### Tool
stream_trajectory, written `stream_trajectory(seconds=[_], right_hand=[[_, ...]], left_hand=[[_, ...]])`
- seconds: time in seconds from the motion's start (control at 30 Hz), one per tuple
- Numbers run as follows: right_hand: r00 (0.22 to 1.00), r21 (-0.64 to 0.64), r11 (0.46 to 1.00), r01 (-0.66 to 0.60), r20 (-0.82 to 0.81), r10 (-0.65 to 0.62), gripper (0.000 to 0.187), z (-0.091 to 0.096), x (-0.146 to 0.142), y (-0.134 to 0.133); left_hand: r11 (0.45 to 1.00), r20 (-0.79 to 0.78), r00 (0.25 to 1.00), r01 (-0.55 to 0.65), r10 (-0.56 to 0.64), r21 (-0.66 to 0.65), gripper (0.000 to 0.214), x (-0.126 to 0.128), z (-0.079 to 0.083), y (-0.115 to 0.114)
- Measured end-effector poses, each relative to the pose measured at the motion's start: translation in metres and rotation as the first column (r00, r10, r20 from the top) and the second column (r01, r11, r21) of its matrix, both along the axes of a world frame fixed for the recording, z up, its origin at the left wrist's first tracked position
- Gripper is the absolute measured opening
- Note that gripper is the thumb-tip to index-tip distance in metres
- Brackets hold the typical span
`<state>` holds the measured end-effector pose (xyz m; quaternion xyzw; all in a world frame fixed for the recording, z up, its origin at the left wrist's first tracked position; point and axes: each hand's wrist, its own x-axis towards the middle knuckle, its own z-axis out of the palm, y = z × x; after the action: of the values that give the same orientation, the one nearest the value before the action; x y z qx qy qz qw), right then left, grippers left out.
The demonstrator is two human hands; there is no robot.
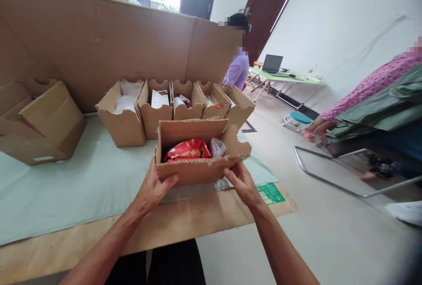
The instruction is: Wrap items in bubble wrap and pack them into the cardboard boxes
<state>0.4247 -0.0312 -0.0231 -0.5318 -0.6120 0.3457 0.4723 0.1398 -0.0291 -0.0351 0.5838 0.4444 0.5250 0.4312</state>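
Note:
I hold a small open cardboard box [198,168] just above the table's front edge. My left hand [152,188] grips its lower left corner, fingers curled under and thumb on the front wall. My right hand [242,184] grips the lower right corner the same way. Inside the box lie a red snack packet [187,149] and a small clear plastic bag [217,146].
A row of several open cardboard boxes [151,118] with packets stands behind on a pale green sheet [66,188]. A larger box [42,122] sits at left, a tall cardboard wall [99,43] behind. Other people are at right; a laptop table [280,76] is far back.

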Motion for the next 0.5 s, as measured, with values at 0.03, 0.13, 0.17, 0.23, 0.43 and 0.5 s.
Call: stream_trajectory(seconds=[0.03, 0.13, 0.17, 0.23, 0.43, 0.5], right_hand=[[0.999, -0.006, 1.000, 0.030, 0.033, -0.029, 0.043, 0.001, -0.005, -0.016], [0.996, -0.005, 0.999, 0.043, 0.073, -0.042, 0.040, 0.009, -0.041, -0.045], [0.998, 0.000, 1.000, 0.000, 0.062, 0.000, 0.039, 0.013, -0.059, -0.046], [0.992, 0.016, 0.992, -0.121, 0.035, 0.121, 0.039, 0.023, -0.096, -0.036], [0.980, 0.088, 0.976, -0.200, 0.006, 0.200, 0.041, 0.043, -0.133, 0.003], [0.996, 0.088, 0.993, -0.082, 0.046, 0.078, 0.040, 0.040, -0.112, -0.009]], left_hand=[[0.999, -0.031, 0.999, 0.007, -0.008, -0.032, 0.090, -0.009, 0.002, -0.016], [0.993, -0.146, 0.989, -0.048, 0.032, -0.109, 0.069, -0.051, 0.005, -0.056], [0.989, -0.179, 0.980, -0.103, 0.082, -0.111, 0.066, -0.069, 0.007, -0.066], [0.965, -0.226, 0.948, -0.249, 0.226, -0.080, 0.063, -0.104, 0.012, -0.074], [0.928, -0.147, 0.918, -0.373, 0.369, 0.002, 0.065, -0.129, 0.045, -0.046], [0.962, -0.080, 0.959, -0.273, 0.272, -0.010, 0.064, -0.105, 0.050, -0.037]])
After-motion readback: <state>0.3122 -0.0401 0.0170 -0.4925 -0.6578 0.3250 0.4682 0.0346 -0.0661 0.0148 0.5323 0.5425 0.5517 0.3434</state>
